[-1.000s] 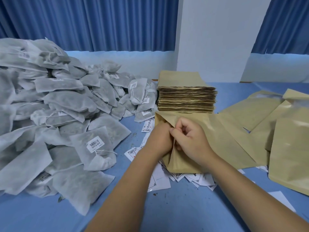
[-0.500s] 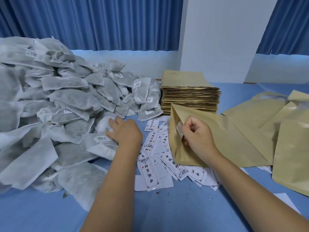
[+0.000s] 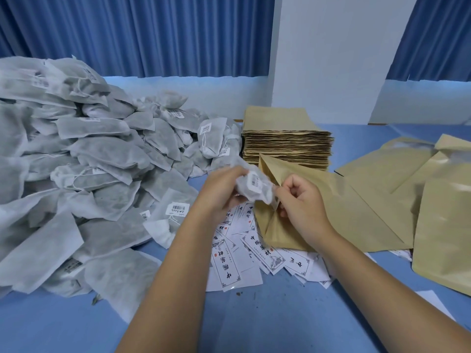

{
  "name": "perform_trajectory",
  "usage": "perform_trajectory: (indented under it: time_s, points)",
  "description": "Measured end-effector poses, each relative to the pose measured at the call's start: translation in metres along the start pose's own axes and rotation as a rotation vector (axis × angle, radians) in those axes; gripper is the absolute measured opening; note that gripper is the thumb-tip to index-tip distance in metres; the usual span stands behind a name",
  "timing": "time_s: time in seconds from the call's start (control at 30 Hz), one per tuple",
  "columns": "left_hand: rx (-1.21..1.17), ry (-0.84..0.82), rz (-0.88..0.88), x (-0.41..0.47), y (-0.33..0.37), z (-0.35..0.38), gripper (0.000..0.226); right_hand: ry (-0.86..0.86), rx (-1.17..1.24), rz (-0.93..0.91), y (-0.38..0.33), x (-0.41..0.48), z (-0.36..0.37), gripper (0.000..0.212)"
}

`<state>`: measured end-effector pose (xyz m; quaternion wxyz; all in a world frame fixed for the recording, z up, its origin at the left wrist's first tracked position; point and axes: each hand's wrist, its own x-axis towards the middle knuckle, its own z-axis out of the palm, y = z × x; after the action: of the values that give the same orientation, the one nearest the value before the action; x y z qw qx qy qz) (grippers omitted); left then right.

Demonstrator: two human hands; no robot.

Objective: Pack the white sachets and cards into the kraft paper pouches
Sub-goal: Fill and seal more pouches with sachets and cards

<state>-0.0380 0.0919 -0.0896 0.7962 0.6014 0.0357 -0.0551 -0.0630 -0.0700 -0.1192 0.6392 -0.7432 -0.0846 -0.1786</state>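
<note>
The white sachet [image 3: 253, 186], picked from the heap [image 3: 89, 161] the left hand [image 3: 220, 192] had been reaching into 0.5 s before, was now gripped and crumpled in that hand, right at the mouth of the kraft pouch [image 3: 356, 215]. The right hand [image 3: 302, 203] pinched the pouch's edge open above the cards [image 3: 246, 253] on the tabletop [image 3: 254, 324]. By my judgement, 1 sachet was ready to go in but not yet inside.

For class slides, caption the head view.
Left hand holds a white fabric sachet beside the tan kraft paper pouch the right hand grips.

Bright even overhead light, soft faint shadows, wide-angle bending at edges, slight motion blur mid-frame
</note>
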Motion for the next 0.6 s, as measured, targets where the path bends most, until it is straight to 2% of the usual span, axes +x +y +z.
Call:
perform_trajectory:
  time_s: [0.1, 0.2, 0.3, 0.37, 0.43, 0.53, 0.6]
  points:
    - [-0.028, -0.212, -0.151, -0.004, -0.011, 0.015, 0.018, -0.03, 0.074, 0.03, -0.006, 0.0, -0.002, 0.032]
    - [-0.01, -0.358, -0.18, -0.008, -0.023, 0.032, 0.018, -0.087, 0.12, 0.032, -0.016, -0.003, -0.004, 0.034]
    - [0.196, -0.311, -0.138, -0.013, -0.032, 0.046, 0.048, -0.15, 0.14, 0.015, -0.024, -0.008, -0.002, 0.036]
    - [0.428, -0.271, -0.06, -0.016, -0.035, 0.046, 0.058, -0.178, 0.116, -0.003, -0.027, -0.012, 0.002, 0.035]
    - [0.636, -0.239, 0.042, -0.017, -0.035, 0.041, 0.057, -0.193, 0.09, -0.018, -0.029, -0.014, 0.006, 0.034]
    - [0.823, -0.075, 0.272, -0.014, -0.032, 0.034, 0.043, -0.192, 0.074, -0.016, -0.029, -0.015, 0.009, 0.033]
    - [0.935, -0.031, 0.272, -0.011, -0.026, 0.027, 0.028, -0.159, 0.07, -0.013, -0.028, -0.014, 0.011, 0.03]
